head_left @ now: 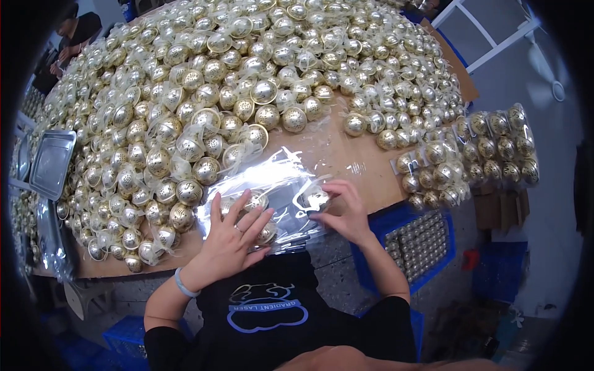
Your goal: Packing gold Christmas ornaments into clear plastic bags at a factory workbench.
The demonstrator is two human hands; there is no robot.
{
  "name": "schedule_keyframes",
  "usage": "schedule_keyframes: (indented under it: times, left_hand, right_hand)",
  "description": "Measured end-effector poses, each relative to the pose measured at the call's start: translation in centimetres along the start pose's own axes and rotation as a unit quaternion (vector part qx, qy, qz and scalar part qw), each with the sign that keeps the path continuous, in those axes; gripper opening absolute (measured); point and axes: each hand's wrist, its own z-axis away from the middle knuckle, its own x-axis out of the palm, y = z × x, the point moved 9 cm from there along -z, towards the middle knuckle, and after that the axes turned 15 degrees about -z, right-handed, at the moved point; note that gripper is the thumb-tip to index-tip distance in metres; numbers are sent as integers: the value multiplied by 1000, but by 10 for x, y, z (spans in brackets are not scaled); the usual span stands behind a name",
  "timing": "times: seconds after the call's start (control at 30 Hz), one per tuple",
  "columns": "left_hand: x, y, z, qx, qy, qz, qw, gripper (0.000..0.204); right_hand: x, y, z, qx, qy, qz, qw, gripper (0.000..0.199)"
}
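A clear plastic bag (281, 176) lies at the table's near edge in front of me, with a few gold perforated balls (267, 234) inside its left part. My left hand (232, 238) rests on the bag over these balls, fingers spread and stretched out. At the bag's right side, my right hand (348, 213) has thumb and fingers closed round a gold ball (317, 199). Glare on the plastic hides whether that ball is inside the bag or at its mouth. Beyond the bag, a large heap of similar gold balls (210, 93) with sheer ribbons covers the table.
Filled clear bags of balls (495, 145) overhang the table's right edge. Below them stands a blue crate (450, 238) holding rows of balls. A metal tray (52, 166) is at the left. A white fan (547, 71) stands far right; another person (77, 31) sits far left.
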Motion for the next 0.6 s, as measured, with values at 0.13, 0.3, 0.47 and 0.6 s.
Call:
schedule_keyframes:
  times: [0.13, 0.3, 0.47, 0.6]
  left_hand:
    - [-2, 0, 0, 8, 3, 11, 1000, 74]
    - [-5, 2, 0, 29, 10, 10, 999, 70]
    - [-4, 9, -6, 44, -10, -8, 999, 64]
    - [1, 6, -6, 41, -48, -42, 997, 62]
  right_hand:
    - [50, 7, -18, 71, -81, -197, 974, 51]
    - [53, 21, -27, -29, -7, -175, 984, 47]
    - [54, 27, -24, 95, 38, -307, 946, 47]
    - [-19, 51, -70, 77, 24, -42, 996, 49]
